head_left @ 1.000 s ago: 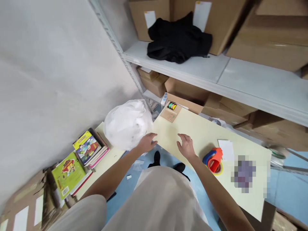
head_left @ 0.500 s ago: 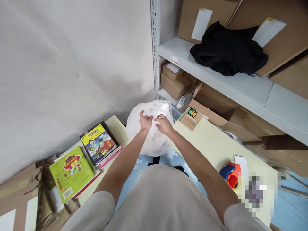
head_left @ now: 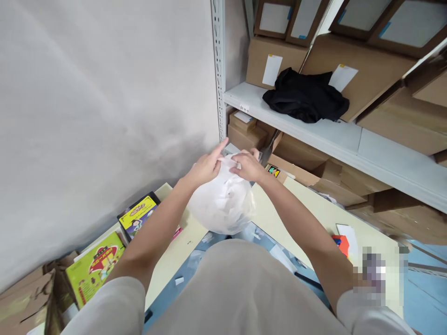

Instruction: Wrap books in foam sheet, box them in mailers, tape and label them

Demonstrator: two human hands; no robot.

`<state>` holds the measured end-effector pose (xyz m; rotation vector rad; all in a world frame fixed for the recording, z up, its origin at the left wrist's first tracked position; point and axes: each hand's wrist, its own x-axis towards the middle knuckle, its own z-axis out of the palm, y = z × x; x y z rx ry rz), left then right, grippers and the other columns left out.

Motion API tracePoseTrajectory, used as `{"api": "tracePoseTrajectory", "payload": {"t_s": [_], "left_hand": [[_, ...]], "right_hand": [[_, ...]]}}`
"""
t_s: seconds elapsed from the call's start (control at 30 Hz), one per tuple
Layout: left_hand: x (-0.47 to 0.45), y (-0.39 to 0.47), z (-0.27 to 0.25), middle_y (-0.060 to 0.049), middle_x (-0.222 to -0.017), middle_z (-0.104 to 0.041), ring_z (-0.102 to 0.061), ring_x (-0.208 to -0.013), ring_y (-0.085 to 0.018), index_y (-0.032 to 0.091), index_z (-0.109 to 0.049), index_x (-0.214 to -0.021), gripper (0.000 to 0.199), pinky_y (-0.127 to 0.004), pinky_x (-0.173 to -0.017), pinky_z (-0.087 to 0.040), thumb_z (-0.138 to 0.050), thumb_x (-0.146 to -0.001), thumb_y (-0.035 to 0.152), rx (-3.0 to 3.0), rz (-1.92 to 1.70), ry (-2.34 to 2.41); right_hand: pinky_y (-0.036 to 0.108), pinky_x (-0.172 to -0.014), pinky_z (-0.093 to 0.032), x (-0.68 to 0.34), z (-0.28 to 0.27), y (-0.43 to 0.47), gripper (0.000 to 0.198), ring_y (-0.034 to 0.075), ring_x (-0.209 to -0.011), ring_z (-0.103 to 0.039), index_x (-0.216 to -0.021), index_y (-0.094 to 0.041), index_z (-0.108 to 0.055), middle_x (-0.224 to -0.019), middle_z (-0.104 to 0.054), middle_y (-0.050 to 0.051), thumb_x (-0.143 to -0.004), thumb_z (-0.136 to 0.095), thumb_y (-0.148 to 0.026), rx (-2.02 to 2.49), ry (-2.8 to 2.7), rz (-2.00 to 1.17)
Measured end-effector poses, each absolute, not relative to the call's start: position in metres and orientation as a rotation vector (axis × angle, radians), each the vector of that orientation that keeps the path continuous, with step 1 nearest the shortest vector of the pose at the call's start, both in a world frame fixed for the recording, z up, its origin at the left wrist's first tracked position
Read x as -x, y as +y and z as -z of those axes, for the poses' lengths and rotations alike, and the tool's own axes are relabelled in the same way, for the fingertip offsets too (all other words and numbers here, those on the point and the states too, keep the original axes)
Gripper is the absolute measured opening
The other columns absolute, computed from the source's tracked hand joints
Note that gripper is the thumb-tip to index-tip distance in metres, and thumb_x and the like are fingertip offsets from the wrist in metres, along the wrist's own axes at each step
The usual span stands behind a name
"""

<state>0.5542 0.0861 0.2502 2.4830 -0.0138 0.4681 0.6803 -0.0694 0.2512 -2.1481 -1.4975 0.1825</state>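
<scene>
head view: white plastic bag (head_left: 223, 200) betw. l. table (head_left: 167, 274) & r. table (head_left: 323, 214). l. hand (head_left: 206, 170) at bag's upper l. side, index finger out straight, rest bent; r. hand (head_left: 247, 166) at upper r., fingers curled, thumb apart. can't tell if either is pinching bag. green book (head_left: 96, 265) & yellow book (head_left: 139, 209) by l. arm; black cloth (head_left: 307, 95) on shelf (head_left: 240, 93).

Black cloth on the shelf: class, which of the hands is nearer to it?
Right. In the picture, the right hand is below and left of the black cloth; the left hand is farther left, at the upper left of the white bag.
</scene>
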Motion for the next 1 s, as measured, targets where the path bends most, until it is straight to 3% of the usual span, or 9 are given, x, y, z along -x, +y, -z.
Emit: {"api": "tracePoseTrajectory", "payload": {"t_s": [0.13,0.23,0.33,0.53,0.7,0.8,0.87,0.93,1.0], "left_hand": [[-0.551,0.086,-0.264,-0.009,-0.115,-0.064,-0.06,-0.096,-0.02,0.018,-0.03,-0.145,0.076,-0.033,-0.085,-0.048,-0.063,-0.078,0.033,-2.444,-0.677,0.129],[-0.55,0.085,-0.271,-0.008,-0.101,-0.069,-0.063,-0.091,-0.023,0.016,-0.061,-0.118,0.051,-0.034,-0.082,-0.049,-0.068,-0.073,0.039,-2.431,-0.56,0.227],[-0.548,0.086,-0.282,-0.004,-0.086,-0.071,-0.065,-0.078,-0.02,0.017,-0.07,-0.093,0.029,-0.03,-0.072,-0.051,-0.063,-0.076,0.04,-2.261,-0.432,0.249],[-0.557,0.088,-0.284,-0.008,-0.102,-0.068,-0.065,-0.09,-0.019,0.018,-0.064,-0.107,0.034,-0.032,-0.081,-0.053,-0.059,-0.077,0.033,-1.865,-0.683,0.335],[-0.566,0.052,-0.253,-0.015,-0.142,-0.042,-0.051,-0.123,-0.028,0.028,-0.028,-0.143,0.071,-0.039,-0.088,-0.051,-0.06,-0.082,0.044,-1.671,-0.58,0.421],[-0.568,0.01,-0.232,-0.019,-0.144,-0.039,-0.045,-0.129,-0.031,0.023,-0.026,-0.144,0.094,-0.039,-0.093,-0.048,-0.077,-0.067,0.043,-1.707,-0.362,0.325],[-0.573,-0.014,-0.22,-0.017,-0.131,-0.054,-0.056,-0.116,-0.028,0.02,-0.039,-0.137,0.082,-0.038,-0.088,-0.051,-0.077,-0.066,0.038,-1.654,-0.277,0.242],[-0.578,-0.028,-0.21,-0.012,-0.106,-0.067,-0.065,-0.095,-0.024,0.016,-0.057,-0.118,0.049,-0.036,-0.079,-0.053,-0.068,-0.074,0.035,-1.598,-0.21,0.216],[-0.584,-0.03,-0.202,-0.007,-0.087,-0.069,-0.066,-0.077,-0.02,0.014,-0.064,-0.097,0.026,-0.034,-0.072,-0.053,-0.057,-0.08,0.032,-1.588,-0.186,0.233]], "right_hand": [[0.054,-0.099,-0.016,-0.68,-0.281,-0.084,0.015,0.026,-0.096,-0.055,-0.074,-0.018,-0.065,-0.08,-0.067,0.006,-0.08,-0.06,-0.031,2.229,-1.464,0.045],[0.048,-0.095,-0.021,-0.676,-0.3,-0.097,0.02,0.022,-0.086,-0.054,-0.071,-0.018,-0.063,-0.071,-0.062,0.002,-0.08,-0.06,-0.036,2.174,-1.381,0.114],[0.039,-0.086,-0.031,-0.675,-0.313,-0.117,0.031,0.014,-0.064,-0.049,-0.064,-0.017,-0.058,-0.058,-0.051,-0.003,-0.082,-0.054,-0.041,2.15,-1.31,0.018],[0.025,-0.057,-0.032,-0.678,-0.306,-0.16,0.032,0.012,-0.056,-0.045,-0.063,-0.018,-0.058,-0.059,-0.053,-0.002,-0.083,-0.05,-0.041,2.101,-1.213,-0.326],[0.025,-0.057,-0.037,-0.662,-0.269,-0.169,0.024,0.014,-0.056,-0.051,-0.067,-0.019,-0.059,-0.057,-0.058,0.0,-0.083,-0.048,-0.034,2.17,-0.78,0.021],[0.027,-0.058,-0.042,-0.645,-0.242,-0.172,0.026,0.018,-0.06,-0.057,-0.07,-0.019,-0.061,-0.058,-0.06,0.001,-0.082,-0.048,-0.039,2.011,-0.568,-0.045],[0.03,-0.063,-0.047,-0.633,-0.225,-0.175,0.026,0.02,-0.07,-0.061,-0.08,-0.018,-0.064,-0.068,-0.065,0.002,-0.079,-0.051,-0.041,1.832,-0.555,-0.18],[0.033,-0.072,-0.05,-0.624,-0.21,-0.181,0.033,0.023,-0.084,-0.063,-0.096,-0.02,-0.064,-0.084,-0.07,0.003,-0.073,-0.056,-0.041,1.669,-0.514,-0.299],[0.037,-0.078,-0.05,-0.619,-0.199,-0.193,0.046,0.025,-0.095,-0.063,-0.111,-0.022,-0.061,-0.098,-0.071,0.005,-0.069,-0.059,-0.041,1.559,-0.385,-0.368]]}}
